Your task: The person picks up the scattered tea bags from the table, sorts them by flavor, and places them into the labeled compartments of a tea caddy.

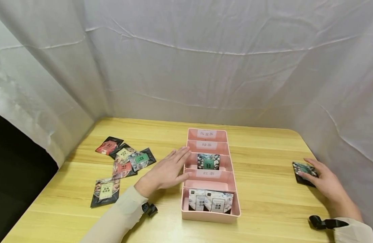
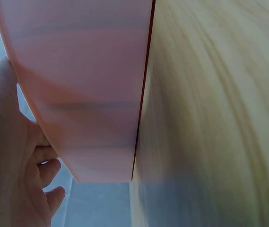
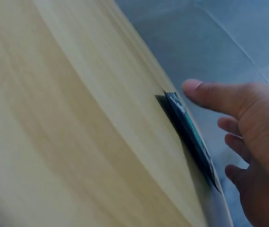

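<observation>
Box (image 1: 208,217) reads 乌龙茶, 绿茶, 红茶; white packets (image 1: 223,195), 经典白茶.

The head view is bright, the wrist views dimmer, bluish.

The tray (image 1: 209,217) is pink with white labels (image 1: 208,173), the worktop (image 1: 262,182) is yellow with streaky wood lines, the white packets (image 1: 218,201) have grey and black bits, the dark packets (image 1: 303,168) have busy patterns with red, green or cream, and the sleeves (image 1: 121,213) are pale cream.
</observation>
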A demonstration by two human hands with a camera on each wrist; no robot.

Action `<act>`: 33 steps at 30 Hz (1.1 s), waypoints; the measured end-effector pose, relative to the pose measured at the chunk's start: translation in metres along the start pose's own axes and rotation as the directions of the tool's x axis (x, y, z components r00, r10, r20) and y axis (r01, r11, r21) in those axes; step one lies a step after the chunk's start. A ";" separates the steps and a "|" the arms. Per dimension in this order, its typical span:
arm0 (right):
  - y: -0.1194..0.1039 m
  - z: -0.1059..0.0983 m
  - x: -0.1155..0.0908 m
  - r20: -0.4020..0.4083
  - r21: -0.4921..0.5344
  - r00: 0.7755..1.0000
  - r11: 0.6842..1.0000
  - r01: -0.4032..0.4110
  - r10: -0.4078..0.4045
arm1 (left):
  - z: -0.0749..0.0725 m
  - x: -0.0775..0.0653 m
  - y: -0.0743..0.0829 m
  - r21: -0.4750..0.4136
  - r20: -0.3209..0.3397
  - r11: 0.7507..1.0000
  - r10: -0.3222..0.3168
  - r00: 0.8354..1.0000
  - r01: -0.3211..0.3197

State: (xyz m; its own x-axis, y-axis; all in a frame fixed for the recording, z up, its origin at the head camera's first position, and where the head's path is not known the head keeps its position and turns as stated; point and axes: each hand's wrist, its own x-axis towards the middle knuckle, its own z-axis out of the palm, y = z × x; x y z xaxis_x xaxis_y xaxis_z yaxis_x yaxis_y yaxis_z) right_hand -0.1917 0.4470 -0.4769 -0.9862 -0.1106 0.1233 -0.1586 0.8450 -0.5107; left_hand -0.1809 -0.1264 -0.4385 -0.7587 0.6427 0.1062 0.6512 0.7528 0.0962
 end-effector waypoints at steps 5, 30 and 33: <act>0.006 0.002 -0.001 0.041 -0.019 0.999 1.000 -0.015 0.016 | 0.000 0.000 0.000 -0.001 -0.005 1.000 0.006 1.000 -0.006; -0.006 -0.005 0.000 0.036 -0.155 0.994 0.984 -0.093 0.099 | 0.000 0.000 -0.001 -0.008 -0.016 1.000 0.005 1.000 -0.005; -0.006 -0.007 0.000 0.067 -0.136 0.992 0.986 -0.101 0.111 | 0.000 0.000 -0.001 -0.004 -0.012 1.000 0.004 1.000 -0.004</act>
State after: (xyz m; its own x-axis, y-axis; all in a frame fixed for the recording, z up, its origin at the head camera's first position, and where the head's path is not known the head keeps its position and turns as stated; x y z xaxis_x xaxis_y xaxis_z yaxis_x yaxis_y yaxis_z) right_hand -0.1903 0.4454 -0.4680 -0.9987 -0.0511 0.0088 -0.0504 0.9151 -0.4001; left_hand -0.1818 -0.1267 -0.4387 -0.7556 0.6443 0.1181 0.6545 0.7494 0.1000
